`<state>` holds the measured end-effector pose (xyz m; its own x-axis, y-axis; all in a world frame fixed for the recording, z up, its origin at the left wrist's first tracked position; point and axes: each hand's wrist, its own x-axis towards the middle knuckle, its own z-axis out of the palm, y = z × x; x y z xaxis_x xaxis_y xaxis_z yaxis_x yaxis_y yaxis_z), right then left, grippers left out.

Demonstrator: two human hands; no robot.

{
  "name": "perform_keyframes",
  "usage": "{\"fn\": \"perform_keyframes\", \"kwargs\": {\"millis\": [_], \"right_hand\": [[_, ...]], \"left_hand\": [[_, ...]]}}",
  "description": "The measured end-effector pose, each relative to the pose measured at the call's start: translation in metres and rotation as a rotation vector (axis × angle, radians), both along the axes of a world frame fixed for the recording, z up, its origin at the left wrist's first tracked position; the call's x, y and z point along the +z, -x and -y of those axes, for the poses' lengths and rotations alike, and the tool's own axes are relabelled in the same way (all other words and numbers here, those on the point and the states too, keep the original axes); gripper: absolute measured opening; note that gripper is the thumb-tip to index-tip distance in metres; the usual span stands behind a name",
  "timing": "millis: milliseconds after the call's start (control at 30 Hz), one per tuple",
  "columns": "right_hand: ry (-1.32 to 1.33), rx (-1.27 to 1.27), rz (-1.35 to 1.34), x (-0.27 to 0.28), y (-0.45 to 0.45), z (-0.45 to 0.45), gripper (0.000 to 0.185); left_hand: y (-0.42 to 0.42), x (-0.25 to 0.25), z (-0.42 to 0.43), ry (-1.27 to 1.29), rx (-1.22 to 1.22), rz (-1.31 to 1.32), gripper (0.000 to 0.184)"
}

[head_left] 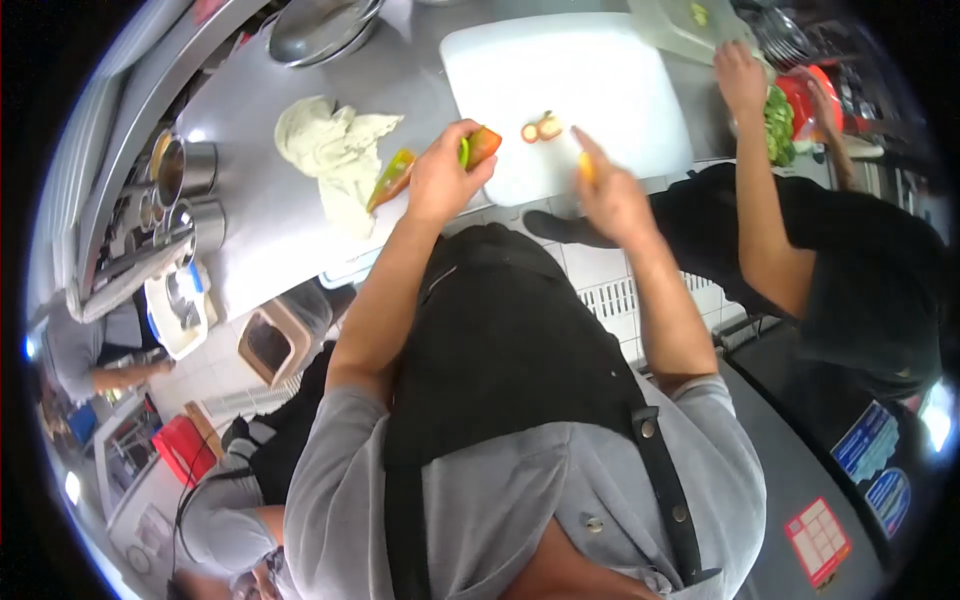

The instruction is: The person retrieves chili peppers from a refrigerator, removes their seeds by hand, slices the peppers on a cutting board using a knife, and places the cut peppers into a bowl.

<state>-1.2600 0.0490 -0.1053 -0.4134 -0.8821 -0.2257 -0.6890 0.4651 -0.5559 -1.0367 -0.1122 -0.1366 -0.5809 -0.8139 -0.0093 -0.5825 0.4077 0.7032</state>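
Observation:
My left hand [447,172] is closed around an orange-red and green piece of bell pepper [484,146] at the near left edge of the white cutting board [560,60]. Just left of that hand, another orange and green pepper piece [393,180] lies by a crumpled pale cloth [345,150]. My right hand [612,200], blurred by motion, grips a knife by its yellow handle [587,168] over the board's near right part. Its blade can hardly be made out. Between my hands, small pale and reddish cut pieces [546,127] rest on the board.
Metal bowls [320,30] stand at the back left, and pots [187,165] at the left. On the right, a co-worker's arm [745,120] reaches to a clear container [680,25], near green leaves [778,125] and a red container [805,95]. Other people are behind at left.

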Motion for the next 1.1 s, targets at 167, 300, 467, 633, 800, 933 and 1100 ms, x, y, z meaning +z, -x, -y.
{"fn": "perform_keyframes", "kwargs": {"millis": [167,300,467,633,800,933,1100], "right_hand": [[0.081,-0.049,-0.305,-0.044,0.057,0.041,0.055],[0.305,-0.009,-0.544,-0.051,0.049,0.053,0.059],[0.288,0.188,-0.377,-0.061,-0.028,0.078,0.047],[0.334,0.15,-0.258,-0.095,-0.032,0.091,0.025],[0.321,-0.131,0.266,-0.032,-0.096,0.119,0.022],[0.402,0.199,0.298,0.023,-0.215,0.174,0.027],[0.343,0.698,0.348,0.061,-0.432,0.222,0.025]], "left_hand": [[-0.088,-0.016,-0.012,0.062,0.238,-0.258,0.057],[-0.137,-0.013,0.001,0.092,0.418,-0.15,0.056],[-0.148,-0.044,0.011,0.208,0.276,0.035,0.051],[-0.134,-0.062,0.023,0.157,0.23,0.062,0.048],[-0.153,-0.047,0.045,0.093,0.214,-0.1,0.057],[-0.198,-0.038,0.049,0.021,0.311,-0.278,0.057],[-0.3,-0.043,0.018,-0.281,0.36,-0.396,0.051]]}}
